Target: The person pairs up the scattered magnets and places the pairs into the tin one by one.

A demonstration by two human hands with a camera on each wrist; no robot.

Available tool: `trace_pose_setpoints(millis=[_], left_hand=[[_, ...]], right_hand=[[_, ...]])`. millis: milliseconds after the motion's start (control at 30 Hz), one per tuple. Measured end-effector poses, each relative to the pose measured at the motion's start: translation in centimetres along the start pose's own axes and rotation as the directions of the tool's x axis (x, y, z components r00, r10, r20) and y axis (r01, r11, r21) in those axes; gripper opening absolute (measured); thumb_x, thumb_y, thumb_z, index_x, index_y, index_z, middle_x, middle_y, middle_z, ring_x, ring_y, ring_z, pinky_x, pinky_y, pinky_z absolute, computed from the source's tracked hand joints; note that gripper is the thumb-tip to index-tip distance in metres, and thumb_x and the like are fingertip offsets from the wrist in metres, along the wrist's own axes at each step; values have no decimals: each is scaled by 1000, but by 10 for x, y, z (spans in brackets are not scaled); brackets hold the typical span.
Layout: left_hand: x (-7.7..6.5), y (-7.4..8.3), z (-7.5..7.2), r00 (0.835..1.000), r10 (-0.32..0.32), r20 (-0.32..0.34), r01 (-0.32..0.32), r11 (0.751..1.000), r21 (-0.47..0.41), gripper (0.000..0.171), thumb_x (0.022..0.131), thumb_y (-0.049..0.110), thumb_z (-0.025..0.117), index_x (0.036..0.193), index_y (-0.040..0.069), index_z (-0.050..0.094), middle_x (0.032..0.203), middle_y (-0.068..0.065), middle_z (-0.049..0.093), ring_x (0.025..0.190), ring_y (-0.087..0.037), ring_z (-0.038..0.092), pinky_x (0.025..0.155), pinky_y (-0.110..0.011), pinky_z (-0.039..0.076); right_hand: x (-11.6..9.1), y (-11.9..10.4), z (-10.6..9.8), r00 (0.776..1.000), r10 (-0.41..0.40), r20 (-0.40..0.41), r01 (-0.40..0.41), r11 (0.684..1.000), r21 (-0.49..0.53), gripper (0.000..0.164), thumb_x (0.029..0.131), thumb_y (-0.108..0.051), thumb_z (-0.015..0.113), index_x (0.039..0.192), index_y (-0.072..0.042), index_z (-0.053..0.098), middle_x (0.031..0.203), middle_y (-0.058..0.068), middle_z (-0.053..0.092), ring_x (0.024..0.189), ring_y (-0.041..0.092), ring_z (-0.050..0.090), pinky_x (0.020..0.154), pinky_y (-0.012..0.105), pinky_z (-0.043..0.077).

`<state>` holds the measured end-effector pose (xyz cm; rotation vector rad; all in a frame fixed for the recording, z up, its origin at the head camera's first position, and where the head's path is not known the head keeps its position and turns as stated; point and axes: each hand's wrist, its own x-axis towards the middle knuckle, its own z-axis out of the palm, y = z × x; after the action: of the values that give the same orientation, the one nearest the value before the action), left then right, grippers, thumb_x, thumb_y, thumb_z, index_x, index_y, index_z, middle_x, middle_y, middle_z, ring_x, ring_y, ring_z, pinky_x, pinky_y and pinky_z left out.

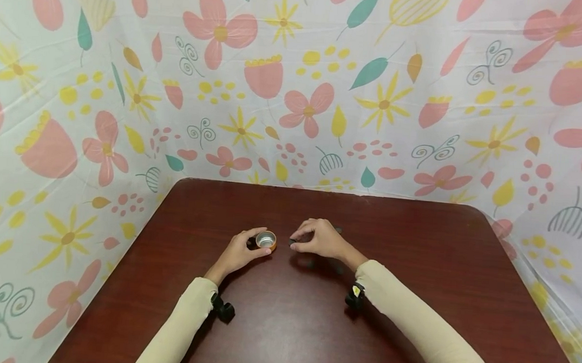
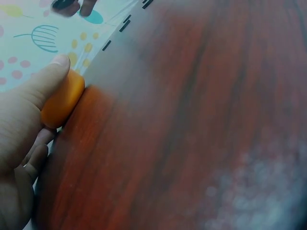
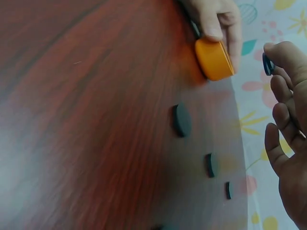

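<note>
My left hand (image 1: 237, 253) holds a small round orange tin (image 1: 266, 239) between thumb and fingers. The tin stands upright on the table, its silvery inside facing up. In the right wrist view the orange tin (image 3: 214, 59) shows its smooth outer wall. Just right of the tin, my right hand (image 1: 323, 240) pinches a small dark round disc (image 3: 267, 64) between thumb and fingertip, apart from the tin and raised off the table. Several similar dark discs (image 3: 182, 120) lie on the table beneath and beside the right hand. What the tin contains is too small to tell.
A dark reddish-brown wooden table (image 1: 285, 322) with rounded far corners spreads under both arms. Flower-printed sheeting (image 1: 308, 112) hangs along its back and sides. A black wrist camera (image 1: 224, 311) is strapped on the left sleeve, another black wrist camera (image 1: 354, 297) on the right.
</note>
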<state>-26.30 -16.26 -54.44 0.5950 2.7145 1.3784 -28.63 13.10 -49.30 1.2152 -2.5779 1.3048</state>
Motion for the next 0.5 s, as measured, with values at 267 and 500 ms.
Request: trace_pose_setpoints(millis=[267,500], left_hand=[[0,-2,0,1000,4,-1,-4,1000,8,69,89,41,81,149,18,55,133,0,64,108,-19,60,93,-44,51],[1,-3,0,1000,-1,2,1,1000,-15,69,88,45,80,149,22,55,136,0,63,108,-18,60,92,-42,52]], right_hand=[[34,0,16,999,31,6,-31,999,18,17,88,-26,84,101,-16,83,96,-9,74,88,11,65,77,34,56],[53,-1,33,999,48,17,-49,999,19,17,88,-23,84,102,-14,84,97,-6,76,87,8,66,73,29,55]])
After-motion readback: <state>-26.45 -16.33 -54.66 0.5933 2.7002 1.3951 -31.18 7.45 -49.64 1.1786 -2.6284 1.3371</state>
